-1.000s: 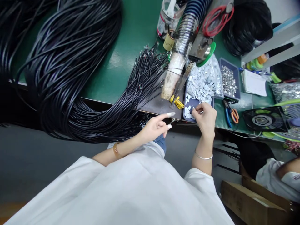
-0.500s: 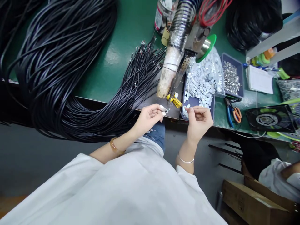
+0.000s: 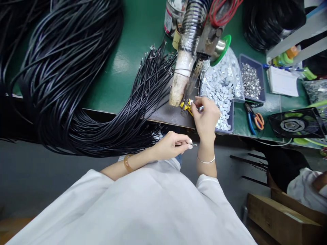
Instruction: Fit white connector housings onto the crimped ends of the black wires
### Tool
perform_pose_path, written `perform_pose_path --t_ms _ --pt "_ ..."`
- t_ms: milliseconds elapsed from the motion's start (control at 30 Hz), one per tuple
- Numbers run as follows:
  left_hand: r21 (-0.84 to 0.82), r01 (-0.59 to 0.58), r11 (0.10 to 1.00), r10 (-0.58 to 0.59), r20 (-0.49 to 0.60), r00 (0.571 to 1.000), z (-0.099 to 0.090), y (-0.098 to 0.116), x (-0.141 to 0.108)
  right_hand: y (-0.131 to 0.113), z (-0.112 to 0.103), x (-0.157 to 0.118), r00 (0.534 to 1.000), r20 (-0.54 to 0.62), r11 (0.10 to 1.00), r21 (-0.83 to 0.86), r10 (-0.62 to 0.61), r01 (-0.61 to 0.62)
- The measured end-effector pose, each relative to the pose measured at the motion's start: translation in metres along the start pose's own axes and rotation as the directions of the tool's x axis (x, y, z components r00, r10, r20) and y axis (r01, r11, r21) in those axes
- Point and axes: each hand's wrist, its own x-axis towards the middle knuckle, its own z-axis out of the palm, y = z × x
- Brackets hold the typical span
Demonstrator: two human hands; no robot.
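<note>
My left hand is in front of the bench edge, its thumb and forefinger pinched on a thin wire end that sticks out to the right. My right hand is over the bench edge with fingers pinched together beside a yellow clip-like piece. What its fingertips hold, if anything, is too small to make out. Directly left of that yellow piece are the tip of a soldering tool and a stained white hose end. Small pale flat pieces fill a tray beside my right hand.
A large bundle of black cables drapes over the green bench. Their stripped ends fan out left of the hose. A tray of metal parts, pliers, a fan and a solder spool stand rightward.
My left hand has moved down and right, away from the bench edge, with the wire end. My right hand has shifted left and up to the yellow piece.
</note>
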Motion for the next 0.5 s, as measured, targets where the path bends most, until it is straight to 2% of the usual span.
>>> perform_pose_path --t_ms 100,200,300,367,433,500 --pt "-0.276 0.103 0.956 -0.132 -0.091 0.987 -0.009 -0.003 0.002 -0.003 0.008 0.01 0.995 0.099 0.997 -0.079 0.023 -0.015" --pt "-0.444 0.102 0.89 -0.222 -0.228 0.948 -0.023 -0.005 0.003 -0.005 0.006 0.012 0.995 0.092 0.999 -0.029 0.025 -0.022" --pt "-0.51 0.093 0.855 -0.279 -0.303 0.911 -0.034 -0.006 0.001 0.001 -0.008 0.007 0.999 -0.037 0.996 0.078 0.037 -0.034" --pt "-0.519 0.082 0.851 -0.286 -0.326 0.901 -0.038 -0.006 0.0 0.01 -0.02 0.0 0.986 -0.121 0.982 0.168 0.111 -0.09" --pt "-0.519 0.058 0.853 -0.273 -0.349 0.896 -0.037 -0.006 0.001 0.019 -0.032 -0.008 0.968 -0.107 0.927 0.327 0.227 -0.181" --pt "-0.509 0.026 0.86 -0.246 -0.37 0.896 -0.034 -0.006 0.005 0.024 -0.039 -0.018 0.952 -0.013 0.818 0.515 0.305 -0.255"
